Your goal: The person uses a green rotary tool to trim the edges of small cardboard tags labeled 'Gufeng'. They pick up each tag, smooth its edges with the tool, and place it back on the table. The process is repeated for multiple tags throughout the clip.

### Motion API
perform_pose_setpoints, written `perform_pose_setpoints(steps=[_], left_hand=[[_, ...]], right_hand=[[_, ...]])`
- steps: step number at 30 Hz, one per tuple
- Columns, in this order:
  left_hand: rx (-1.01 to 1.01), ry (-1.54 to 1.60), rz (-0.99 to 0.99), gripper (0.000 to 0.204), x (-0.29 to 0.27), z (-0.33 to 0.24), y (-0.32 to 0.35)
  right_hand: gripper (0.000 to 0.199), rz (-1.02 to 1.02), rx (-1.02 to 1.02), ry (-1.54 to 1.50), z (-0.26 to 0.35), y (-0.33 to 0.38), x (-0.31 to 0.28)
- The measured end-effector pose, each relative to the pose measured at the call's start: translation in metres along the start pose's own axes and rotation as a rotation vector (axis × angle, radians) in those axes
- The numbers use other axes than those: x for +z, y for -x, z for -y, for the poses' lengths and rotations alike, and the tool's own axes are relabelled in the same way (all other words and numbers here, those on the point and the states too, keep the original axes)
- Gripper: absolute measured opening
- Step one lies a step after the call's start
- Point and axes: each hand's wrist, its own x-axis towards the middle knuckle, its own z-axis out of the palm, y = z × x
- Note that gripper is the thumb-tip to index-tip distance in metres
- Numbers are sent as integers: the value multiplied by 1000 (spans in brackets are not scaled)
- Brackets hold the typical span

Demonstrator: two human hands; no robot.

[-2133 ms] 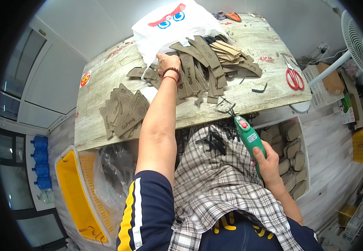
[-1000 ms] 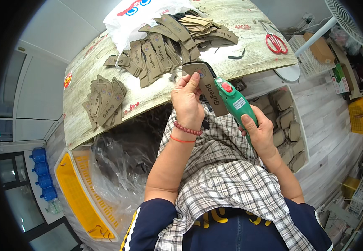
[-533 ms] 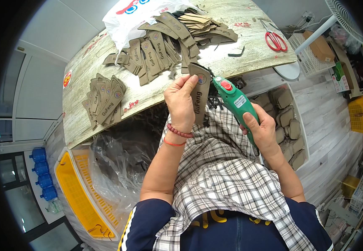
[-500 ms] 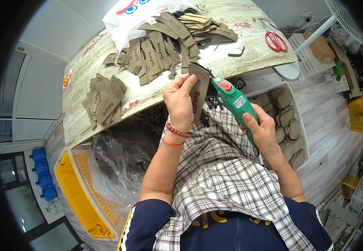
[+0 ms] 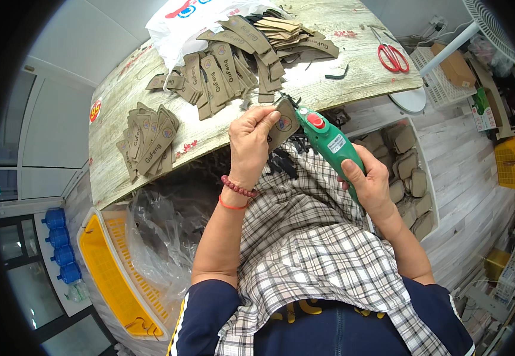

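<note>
My left hand [image 5: 249, 137] pinches an olive-brown fabric piece [image 5: 283, 124] with a round printed badge, just off the table's front edge. Part of the piece is hidden behind the fingers. In my right hand [image 5: 369, 181] is a green cordless electric scissors [image 5: 332, 141] with a red button, its head touching or very near the piece's edge. Dark trimmed scraps [image 5: 282, 164] lie on the checked apron [image 5: 305, 219] over my lap. Matching finished-looking pieces [image 5: 149, 139] form a small stack at the table's left, and a larger heap [image 5: 219, 74] lies farther back.
A white plastic bag [image 5: 180, 29] sits behind the heap on the wooden table [image 5: 364, 71]. Red-handled scissors [image 5: 393, 58] lie at the table's right. A white bin [image 5: 426, 178] of tan pads stands to my right, a yellow basket [image 5: 112, 285] and clear plastic bag [image 5: 162, 231] to my left.
My left hand has shifted slightly left and turned the fabric piece, so its lettered length is now mostly hidden. The electric scissors have moved slightly left and down, staying at its edge.
</note>
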Motion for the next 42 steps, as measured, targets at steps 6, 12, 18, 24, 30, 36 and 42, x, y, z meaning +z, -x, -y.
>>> perform_pose_setpoints(steps=[6,12,18,24,30,36,42], left_hand=[[15,-78,106,11,-17,-6,-1],[-6,49,-228,14,-117,-13,-29],[189,-642,-457,22,-144,24,-91],[-248,-1044,-527,48,-63,50,-158],[-313,-1054,-484,40,-54,58,-167],[-22,-840,-492,35,-56,67,-172],[-48,-328,-571,26,-47,74,-175]], right_hand=[[44,27,4,13,3,-5,2],[41,-19,49,-21,-8,-2,0],[42,-26,109,-9,-16,0,2],[43,-18,137,38,-18,-4,4],[43,-24,160,8,-22,-2,5],[43,-20,156,-7,-22,-1,3],[40,-33,121,-6,-21,-3,2]])
